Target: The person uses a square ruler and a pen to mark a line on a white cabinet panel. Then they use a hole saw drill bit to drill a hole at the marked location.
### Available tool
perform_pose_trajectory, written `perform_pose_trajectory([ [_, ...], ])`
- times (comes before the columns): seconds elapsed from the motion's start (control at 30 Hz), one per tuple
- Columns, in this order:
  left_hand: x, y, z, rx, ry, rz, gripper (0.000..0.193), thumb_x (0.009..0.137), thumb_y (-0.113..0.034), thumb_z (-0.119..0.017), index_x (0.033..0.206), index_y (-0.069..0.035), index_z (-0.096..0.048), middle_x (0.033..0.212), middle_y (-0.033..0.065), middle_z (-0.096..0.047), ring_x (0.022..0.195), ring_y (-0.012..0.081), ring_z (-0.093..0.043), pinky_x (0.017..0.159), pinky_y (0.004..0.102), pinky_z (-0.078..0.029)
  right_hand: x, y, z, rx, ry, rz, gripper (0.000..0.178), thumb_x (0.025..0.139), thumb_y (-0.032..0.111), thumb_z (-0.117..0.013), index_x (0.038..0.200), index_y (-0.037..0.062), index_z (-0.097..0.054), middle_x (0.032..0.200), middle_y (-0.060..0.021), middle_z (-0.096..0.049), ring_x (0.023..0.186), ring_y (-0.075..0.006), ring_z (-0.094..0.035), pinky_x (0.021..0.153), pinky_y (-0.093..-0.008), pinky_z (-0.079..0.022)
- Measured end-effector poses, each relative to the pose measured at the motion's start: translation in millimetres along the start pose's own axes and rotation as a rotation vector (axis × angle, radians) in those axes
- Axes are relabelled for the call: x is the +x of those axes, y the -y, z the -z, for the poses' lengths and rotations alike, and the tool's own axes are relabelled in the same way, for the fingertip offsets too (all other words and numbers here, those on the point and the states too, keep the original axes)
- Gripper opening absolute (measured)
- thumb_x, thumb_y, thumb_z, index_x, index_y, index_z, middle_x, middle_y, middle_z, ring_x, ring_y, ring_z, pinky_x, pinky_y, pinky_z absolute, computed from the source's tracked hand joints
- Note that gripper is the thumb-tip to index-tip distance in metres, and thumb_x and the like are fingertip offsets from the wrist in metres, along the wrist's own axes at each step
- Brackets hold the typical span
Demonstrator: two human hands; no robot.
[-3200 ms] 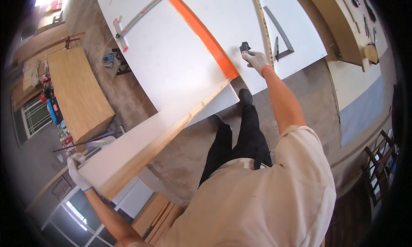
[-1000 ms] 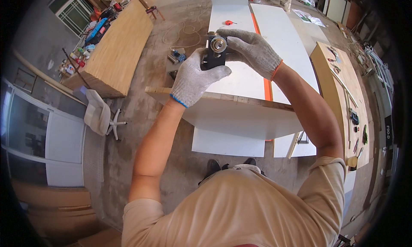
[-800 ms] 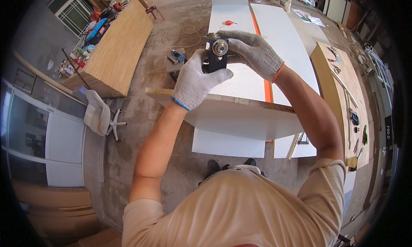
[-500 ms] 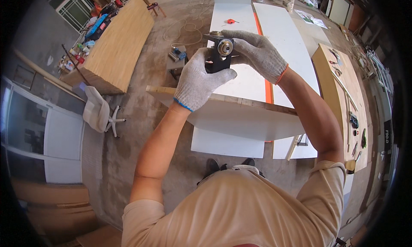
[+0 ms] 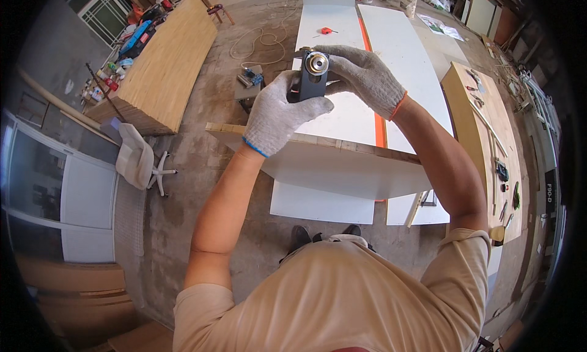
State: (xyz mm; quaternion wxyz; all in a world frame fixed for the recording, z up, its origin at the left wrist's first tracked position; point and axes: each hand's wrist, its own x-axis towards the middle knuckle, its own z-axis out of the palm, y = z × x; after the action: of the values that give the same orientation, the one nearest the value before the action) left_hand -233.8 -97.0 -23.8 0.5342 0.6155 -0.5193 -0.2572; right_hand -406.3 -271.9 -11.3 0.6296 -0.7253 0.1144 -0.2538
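Small dark block-shaped tool with round silver metal face, upper centre: pinched between gloved left hand and right hand fingers, face turned up for viewing, above white panel counter.

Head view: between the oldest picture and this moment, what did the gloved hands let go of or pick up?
Earlier the hands were spread wide apart, the left on the near end of the white board, the right at its far edge. Now both left hand and right hand are raised together, holding a small dark tool with a round metal face. Over the last second that grip barely changed.
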Motion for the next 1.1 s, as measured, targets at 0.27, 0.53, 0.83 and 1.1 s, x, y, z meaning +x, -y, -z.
perform_pose_trajectory([
  [0.27, -5, -7, 0, -0.196, 0.046, 0.067, 0.066, 0.091, -0.032, -0.098, 0.134, 0.009, -0.07, 0.112, 0.0145, -0.08, 0.093, 0.0163, -0.078, 0.087, 0.0345, -0.067, -5, 5, -1, -0.036, -0.01, -0.012, 0.057, 0.118, 0.034, -0.068, 0.162, -0.0022, -0.062, 0.137, -0.021, -0.08, 0.119, -0.0263, -0.083, 0.101, -0.0378, -0.071],
  [0.53, 3, 9, 18, -0.751, 0.158, 0.156, 0.05, 0.105, -0.031, -0.059, 0.137, 0.006, -0.068, 0.117, 0.0206, -0.078, 0.093, 0.0283, -0.078, 0.088, 0.0446, -0.065, -6, 11, -6, -0.031, -0.086, -0.011, 0.056, 0.117, 0.029, -0.07, 0.162, -0.0042, -0.062, 0.121, -0.0159, -0.084, 0.096, -0.0185, -0.083, 0.091, -0.034, -0.072],
  [0.83, 4, 10, 36, -1.238, 0.173, 0.301, 0.063, 0.102, -0.048, -0.052, 0.133, 0.004, -0.07, 0.111, 0.0214, -0.074, 0.083, 0.0307, -0.069, 0.074, 0.042, -0.059, -7, 10, -10, -0.027, -0.055, -0.023, 0.05, 0.116, 0.028, -0.07, 0.153, -0.005, -0.068, 0.113, -0.0138, -0.081, 0.09, -0.0162, -0.079, 0.082, -0.0323, -0.07],
  [1.1, 0, 6, 33, -1.075, 0.132, 0.335, 0.081, 0.107, -0.072, -0.039, 0.12, 0.0, -0.074, 0.094, 0.0175, -0.073, 0.057, 0.0271, -0.06, 0.051, 0.0397, -0.05, -12, 23, -16, -0.073, 0.057, 0.029, 0.052, 0.111, 0.031, -0.076, 0.153, -0.0005, -0.073, 0.11, -0.0077, -0.083, 0.09, -0.0122, -0.077, 0.08, -0.0305, -0.068],
])
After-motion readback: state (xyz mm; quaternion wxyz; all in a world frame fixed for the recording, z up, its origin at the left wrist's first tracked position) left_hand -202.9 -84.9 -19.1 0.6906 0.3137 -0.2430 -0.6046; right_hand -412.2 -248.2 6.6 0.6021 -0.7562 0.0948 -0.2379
